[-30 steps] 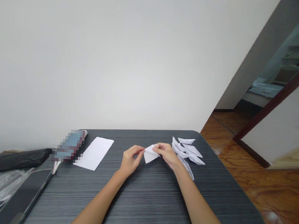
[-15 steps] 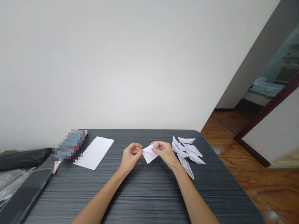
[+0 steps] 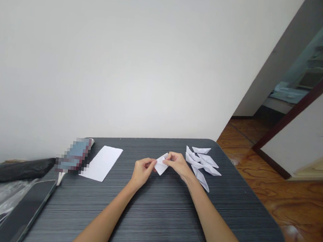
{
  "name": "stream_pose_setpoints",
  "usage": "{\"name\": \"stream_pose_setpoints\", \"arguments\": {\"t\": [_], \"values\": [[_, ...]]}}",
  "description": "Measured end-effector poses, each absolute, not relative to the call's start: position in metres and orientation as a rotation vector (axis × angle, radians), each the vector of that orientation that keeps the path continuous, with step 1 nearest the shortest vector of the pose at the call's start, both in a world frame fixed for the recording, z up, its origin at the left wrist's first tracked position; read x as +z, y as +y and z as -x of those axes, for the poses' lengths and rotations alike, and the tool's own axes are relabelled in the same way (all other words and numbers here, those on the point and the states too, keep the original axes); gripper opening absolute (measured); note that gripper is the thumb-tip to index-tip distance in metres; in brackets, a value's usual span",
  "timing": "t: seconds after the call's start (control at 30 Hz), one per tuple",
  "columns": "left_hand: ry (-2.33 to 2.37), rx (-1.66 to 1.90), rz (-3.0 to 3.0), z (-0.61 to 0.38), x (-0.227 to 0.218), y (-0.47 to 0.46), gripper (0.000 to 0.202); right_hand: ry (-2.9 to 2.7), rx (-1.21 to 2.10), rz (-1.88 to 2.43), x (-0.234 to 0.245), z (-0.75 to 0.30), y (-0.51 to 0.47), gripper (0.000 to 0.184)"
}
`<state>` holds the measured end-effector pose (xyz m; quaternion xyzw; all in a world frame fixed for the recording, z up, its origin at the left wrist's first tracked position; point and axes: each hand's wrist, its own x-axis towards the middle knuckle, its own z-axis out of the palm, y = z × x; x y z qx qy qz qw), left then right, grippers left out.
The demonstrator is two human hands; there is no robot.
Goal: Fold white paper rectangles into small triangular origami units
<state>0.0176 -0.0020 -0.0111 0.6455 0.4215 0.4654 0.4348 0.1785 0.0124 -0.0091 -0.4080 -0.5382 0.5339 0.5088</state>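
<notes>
A small folded white paper piece (image 3: 161,166) hangs just above the dark striped table (image 3: 155,211), held between both hands. My left hand (image 3: 141,172) pinches its left edge with fingers curled. My right hand (image 3: 178,164) pinches its upper right corner, fingers closed on it. Several finished folded white paper shapes (image 3: 202,163) lie in a loose pile to the right of my right hand.
A flat white paper sheet (image 3: 101,163) lies at the table's back left, beside a blurred bluish object (image 3: 74,160). A dark phone or tablet (image 3: 24,212) rests off the left edge near a black roll (image 3: 10,172). A doorway and wooden floor (image 3: 290,202) are at right.
The hands have drawn slightly closer together and turned the folded paper a little; the view has shifted slightly. The pile and the sheet have stayed put.
</notes>
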Motion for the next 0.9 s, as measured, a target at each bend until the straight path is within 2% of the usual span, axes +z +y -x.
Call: {"name": "stream_pose_setpoints", "arguments": {"t": [0.37, 0.6, 0.9], "values": [[1.063, 1.129, -1.67, -0.0181, -0.0106, -0.0025, 0.027, -1.245, 1.332, 1.009, -0.0064, -0.1784, 0.012, 0.026], [1.054, 1.082, -1.639, -0.0178, -0.0115, -0.002, 0.03, -1.305, 1.322, 0.998, -0.004, -0.1816, 0.0116, 0.021], [1.073, 1.108, -1.663, -0.0181, -0.0141, -0.0022, 0.028, -1.28, 1.295, 1.014, -0.0073, -0.1784, 0.0103, 0.027]]}}
